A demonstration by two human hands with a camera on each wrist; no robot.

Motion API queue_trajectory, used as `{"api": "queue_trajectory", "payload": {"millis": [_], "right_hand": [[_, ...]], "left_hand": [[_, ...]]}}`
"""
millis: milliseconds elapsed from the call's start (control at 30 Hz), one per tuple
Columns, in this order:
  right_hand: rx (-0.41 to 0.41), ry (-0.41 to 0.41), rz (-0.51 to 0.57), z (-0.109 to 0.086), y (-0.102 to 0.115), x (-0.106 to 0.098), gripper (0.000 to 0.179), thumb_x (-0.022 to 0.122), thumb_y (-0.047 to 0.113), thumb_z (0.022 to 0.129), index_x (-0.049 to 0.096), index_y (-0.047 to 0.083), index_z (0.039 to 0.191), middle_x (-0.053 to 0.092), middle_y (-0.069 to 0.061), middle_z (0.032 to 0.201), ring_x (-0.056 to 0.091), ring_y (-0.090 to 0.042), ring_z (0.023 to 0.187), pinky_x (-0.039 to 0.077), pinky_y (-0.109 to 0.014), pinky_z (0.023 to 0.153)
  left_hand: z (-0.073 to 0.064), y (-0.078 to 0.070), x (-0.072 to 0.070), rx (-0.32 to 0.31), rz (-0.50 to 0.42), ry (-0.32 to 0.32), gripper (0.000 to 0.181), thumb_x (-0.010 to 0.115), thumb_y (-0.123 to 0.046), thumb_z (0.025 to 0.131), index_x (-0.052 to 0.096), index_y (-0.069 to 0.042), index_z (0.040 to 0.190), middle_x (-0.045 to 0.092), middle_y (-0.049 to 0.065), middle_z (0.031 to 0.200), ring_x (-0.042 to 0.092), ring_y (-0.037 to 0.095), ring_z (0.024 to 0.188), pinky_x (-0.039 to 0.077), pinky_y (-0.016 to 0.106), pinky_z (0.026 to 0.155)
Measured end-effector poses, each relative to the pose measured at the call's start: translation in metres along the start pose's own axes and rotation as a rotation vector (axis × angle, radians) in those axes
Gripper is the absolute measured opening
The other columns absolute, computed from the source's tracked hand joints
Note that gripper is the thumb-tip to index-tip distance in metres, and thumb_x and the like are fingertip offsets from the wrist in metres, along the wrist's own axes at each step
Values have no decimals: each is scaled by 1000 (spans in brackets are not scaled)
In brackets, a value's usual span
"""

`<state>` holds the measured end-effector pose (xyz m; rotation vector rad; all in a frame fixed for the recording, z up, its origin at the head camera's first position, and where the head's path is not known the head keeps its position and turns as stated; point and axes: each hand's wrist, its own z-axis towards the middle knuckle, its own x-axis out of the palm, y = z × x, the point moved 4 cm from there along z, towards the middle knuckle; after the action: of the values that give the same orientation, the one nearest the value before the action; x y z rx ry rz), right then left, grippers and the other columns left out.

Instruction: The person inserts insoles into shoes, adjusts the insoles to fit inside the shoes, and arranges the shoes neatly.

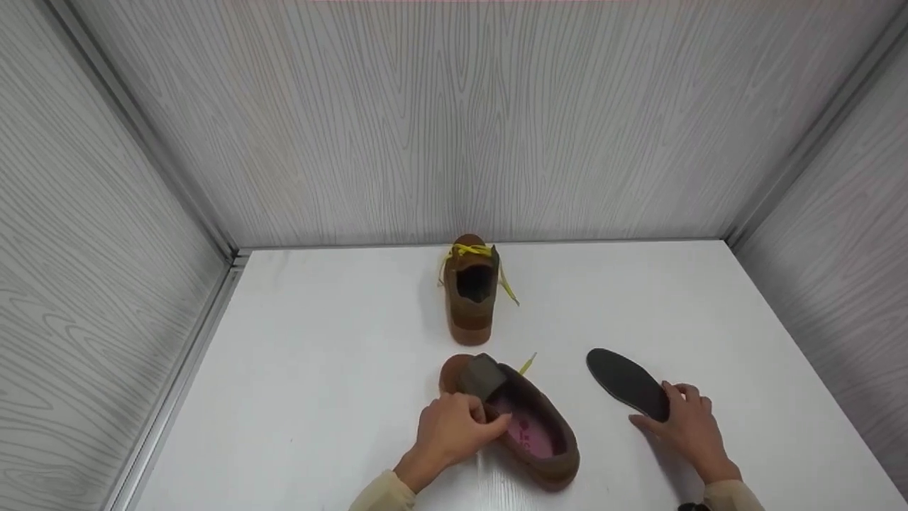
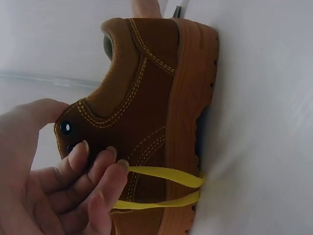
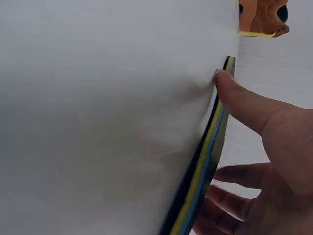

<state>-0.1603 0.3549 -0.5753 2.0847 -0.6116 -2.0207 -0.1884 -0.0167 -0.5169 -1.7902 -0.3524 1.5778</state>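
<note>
A brown shoe [image 1: 557, 470] lies at a slant near the front, its dark tongue [image 1: 482, 376] folded toward the toe and a pink footbed [image 1: 540, 441] showing inside. My left hand [image 1: 455, 429] pinches the upper by its eyelet edge, thumb over the opening. Yellow lace [image 2: 166, 172] hangs down the shoe's side in the left wrist view. To the right, my right hand [image 1: 687, 428] holds one end of a dark insole [image 1: 626, 380], thumb at one edge and fingers at the other. Layered yellow and blue edges of the insole [image 3: 208, 147] show in the right wrist view.
A second brown shoe [image 1: 469, 323] with yellow laces [image 1: 469, 250] stands upright farther back, toe toward the rear wall. Grey wood-grain panels [image 1: 454, 128] enclose the white tabletop [image 1: 319, 341] at the back and both sides.
</note>
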Motion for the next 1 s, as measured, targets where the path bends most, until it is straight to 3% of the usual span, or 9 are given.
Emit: {"api": "queue_trajectory", "payload": {"millis": [233, 467, 700, 833, 1000], "right_hand": [[-24, -33, 11, -1, -2, -3, 71, 74, 45, 79, 55, -9, 121, 47, -30, 118, 47, -45, 104, 43, -58, 80], [-29, 19, -25, 4, 1, -8, 69, 73, 47, 79, 59, -10, 117, 56, -28, 111, 55, -43, 100, 46, -57, 77], [-32, 17, -18, 5, 7, -17, 64, 72, 49, 78, 63, -5, 110, 64, -14, 96, 63, -29, 84, 49, -47, 67], [-104, -35, 23, -2, 24, -29, 49, 73, 45, 79, 68, 2, 103, 66, -4, 88, 62, -21, 77, 48, -40, 62], [-236, -78, 74, -25, 66, -52, 31, 77, 37, 78, 70, 13, 96, 64, 8, 79, 57, -11, 66, 44, -31, 57]], "left_hand": [[-4, 3, 2, 21, -86, 62, 38, 67, -54, 77, 56, -22, 59, 51, -13, 55, 46, 5, 51, 37, 26, 47], [-4, 3, 1, 20, -99, 81, 38, 67, -54, 78, 57, -22, 61, 52, -12, 57, 47, 5, 53, 38, 26, 48], [-3, 3, 2, 21, -119, 86, 35, 66, -51, 78, 57, -22, 62, 53, -13, 59, 46, 4, 52, 38, 25, 48], [-3, 4, 1, 17, -121, 83, 34, 67, -51, 78, 58, -23, 63, 53, -14, 60, 47, 4, 54, 39, 26, 49], [-6, 6, 2, 13, -106, 84, 32, 68, -50, 78, 58, -23, 64, 53, -14, 60, 48, 5, 56, 39, 26, 51]]}}
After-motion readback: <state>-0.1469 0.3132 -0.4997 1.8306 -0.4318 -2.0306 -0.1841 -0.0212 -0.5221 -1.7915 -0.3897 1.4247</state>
